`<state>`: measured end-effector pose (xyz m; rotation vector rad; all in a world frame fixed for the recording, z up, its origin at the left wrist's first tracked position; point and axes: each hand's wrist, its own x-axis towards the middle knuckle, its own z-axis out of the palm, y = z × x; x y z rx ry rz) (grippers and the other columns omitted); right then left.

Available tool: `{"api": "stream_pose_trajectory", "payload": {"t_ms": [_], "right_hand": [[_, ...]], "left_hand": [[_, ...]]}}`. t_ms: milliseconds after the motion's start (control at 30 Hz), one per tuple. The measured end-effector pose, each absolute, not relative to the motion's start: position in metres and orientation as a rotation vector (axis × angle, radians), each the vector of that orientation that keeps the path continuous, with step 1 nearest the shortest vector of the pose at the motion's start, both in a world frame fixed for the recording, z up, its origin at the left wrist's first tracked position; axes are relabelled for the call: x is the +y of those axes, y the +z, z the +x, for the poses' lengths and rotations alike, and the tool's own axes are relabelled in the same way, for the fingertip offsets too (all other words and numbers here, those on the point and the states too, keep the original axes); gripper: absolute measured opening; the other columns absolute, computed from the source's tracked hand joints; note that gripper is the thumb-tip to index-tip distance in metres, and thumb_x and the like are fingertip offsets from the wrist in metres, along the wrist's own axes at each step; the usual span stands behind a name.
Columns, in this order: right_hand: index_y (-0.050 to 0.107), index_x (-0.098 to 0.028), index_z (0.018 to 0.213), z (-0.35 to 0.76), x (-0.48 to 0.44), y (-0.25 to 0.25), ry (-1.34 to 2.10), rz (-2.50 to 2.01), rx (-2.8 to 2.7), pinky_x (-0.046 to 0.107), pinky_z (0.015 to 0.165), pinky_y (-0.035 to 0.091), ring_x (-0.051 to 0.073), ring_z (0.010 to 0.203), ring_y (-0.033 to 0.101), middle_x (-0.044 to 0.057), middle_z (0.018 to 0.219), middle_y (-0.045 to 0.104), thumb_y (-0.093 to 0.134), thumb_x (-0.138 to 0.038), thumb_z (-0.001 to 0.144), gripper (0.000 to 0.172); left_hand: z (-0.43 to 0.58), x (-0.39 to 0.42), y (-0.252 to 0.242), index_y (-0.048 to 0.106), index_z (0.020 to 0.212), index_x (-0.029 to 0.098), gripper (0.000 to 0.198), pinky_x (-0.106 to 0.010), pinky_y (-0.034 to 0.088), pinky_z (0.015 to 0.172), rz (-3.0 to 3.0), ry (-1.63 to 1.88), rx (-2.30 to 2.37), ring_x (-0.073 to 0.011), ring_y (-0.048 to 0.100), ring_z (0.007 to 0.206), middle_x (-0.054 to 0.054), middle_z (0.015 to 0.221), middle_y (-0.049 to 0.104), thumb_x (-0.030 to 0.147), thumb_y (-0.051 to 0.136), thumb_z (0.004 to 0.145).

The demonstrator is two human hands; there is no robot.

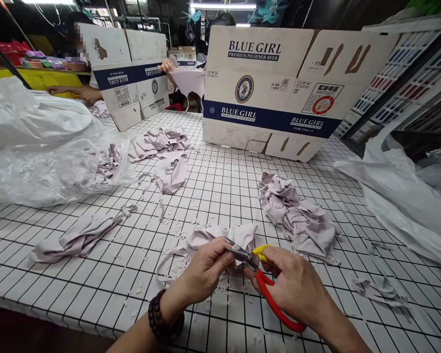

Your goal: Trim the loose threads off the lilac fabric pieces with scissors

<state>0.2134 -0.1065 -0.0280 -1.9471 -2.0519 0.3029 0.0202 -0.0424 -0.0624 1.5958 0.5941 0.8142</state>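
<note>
My right hand [292, 274] is closed round scissors [266, 289] with one red and one yellow handle. Their blades point left, with the tips at the fingers of my left hand [209, 267]. My left hand pinches the edge of a pale lilac fabric piece [242, 236], which lies on the table just beyond both hands. A strap of it curves out to the left. Small fabric snippets [178, 267] are scattered around my left hand. A dark bead bracelet [161, 316] circles my left wrist.
A checked tabletop [220, 191] carries a crumpled lilac pile [297, 215] at right and more lilac pieces [158, 144] at back left. Plastic bags [40, 142] lie left, another [400, 181] right. Cardboard panels [257, 88] stand behind; a co-worker's hand [166, 65] holds cloth between them.
</note>
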Motion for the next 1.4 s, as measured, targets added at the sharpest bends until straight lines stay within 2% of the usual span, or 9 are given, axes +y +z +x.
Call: {"api": "stream_pose_trajectory", "payload": {"t_ms": [333,600,733,900,1033,1100,1200,1300,1400], "right_hand": [[0.030,-0.022,0.058,0.214,-0.103,-0.035,0.185,-1.841,-2.067,0.022,0.043,0.026,0.010,0.044,0.035,-0.005,0.050,0.041,0.059,-0.047,0.079,0.044],[0.026,-0.022,0.057,0.212,-0.099,-0.035,0.061,-1.726,-2.047,0.021,0.042,0.021,0.008,0.043,0.028,-0.006,0.048,0.033,0.060,-0.039,0.076,0.043],[0.026,-0.022,0.054,0.214,-0.098,-0.037,0.291,-1.785,-1.969,0.023,0.044,0.020,0.009,0.045,0.026,-0.006,0.046,0.031,0.061,-0.039,0.074,0.045],[0.041,-0.022,0.062,0.226,-0.096,-0.033,1.136,-1.724,-1.475,0.023,0.048,0.033,0.011,0.052,0.037,-0.005,0.057,0.040,0.067,-0.045,0.077,0.038],[0.049,-0.021,0.074,0.216,-0.096,-0.035,1.454,-1.466,-1.179,0.025,0.061,0.045,0.013,0.065,0.050,-0.001,0.075,0.056,0.076,-0.046,0.071,0.037],[0.051,-0.022,0.080,0.201,-0.095,-0.041,1.498,-1.406,-1.056,0.025,0.063,0.047,0.013,0.067,0.052,-0.002,0.078,0.056,0.083,-0.041,0.065,0.040],[0.051,-0.022,0.079,0.183,-0.092,-0.049,1.411,-1.355,-0.943,0.026,0.064,0.047,0.013,0.066,0.052,-0.003,0.073,0.053,0.083,-0.040,0.064,0.040],[0.046,-0.021,0.069,0.188,-0.089,-0.052,1.264,-1.369,-0.950,0.026,0.063,0.048,0.014,0.066,0.053,-0.002,0.071,0.052,0.080,-0.044,0.067,0.040],[0.050,-0.022,0.070,0.215,-0.092,-0.052,1.120,-1.508,-1.033,0.027,0.062,0.049,0.016,0.067,0.056,0.000,0.074,0.057,0.078,-0.044,0.068,0.036]], "left_hand": [[0.020,-0.042,-0.069,0.059,0.080,0.015,0.029,-0.026,0.046,0.065,1.416,0.777,0.574,-0.0125,0.054,0.069,-0.002,0.078,0.053,0.037,0.049,0.096],[0.018,-0.040,-0.067,0.065,0.086,0.014,0.030,-0.024,0.046,0.063,1.355,0.759,0.567,-0.0104,0.054,0.065,-0.002,0.078,0.055,0.039,0.051,0.096],[0.018,-0.039,-0.068,0.067,0.088,0.014,0.030,-0.024,0.047,0.063,1.259,0.747,0.542,-0.0105,0.055,0.066,-0.002,0.080,0.056,0.040,0.053,0.095],[0.018,-0.038,-0.069,0.068,0.089,0.015,0.029,-0.025,0.048,0.067,1.212,0.781,0.519,-0.0110,0.058,0.068,-0.002,0.080,0.057,0.040,0.055,0.094],[0.021,-0.039,-0.065,0.071,0.096,0.017,0.029,-0.029,0.050,0.077,1.300,0.825,0.578,-0.0158,0.063,0.082,-0.006,0.090,0.064,0.038,0.051,0.096],[0.022,-0.043,-0.058,0.071,0.103,0.019,0.028,-0.034,0.047,0.093,1.427,0.822,0.604,-0.0206,0.060,0.106,-0.009,0.110,0.066,0.035,0.048,0.098],[0.014,-0.050,-0.047,0.071,0.103,0.023,0.031,-0.041,0.032,0.112,1.659,0.698,0.648,-0.0241,0.041,0.134,-0.007,0.138,0.054,0.033,0.043,0.100],[-0.009,-0.051,-0.044,0.071,0.105,0.026,0.032,-0.045,0.032,0.111,1.791,0.621,0.863,-0.0252,0.038,0.135,-0.004,0.144,0.048,0.035,0.040,0.100],[-0.039,-0.043,-0.060,0.067,0.108,0.023,0.027,-0.045,0.041,0.099,1.883,0.656,1.290,-0.0274,0.051,0.119,-0.009,0.125,0.058,0.034,0.046,0.095]]}}
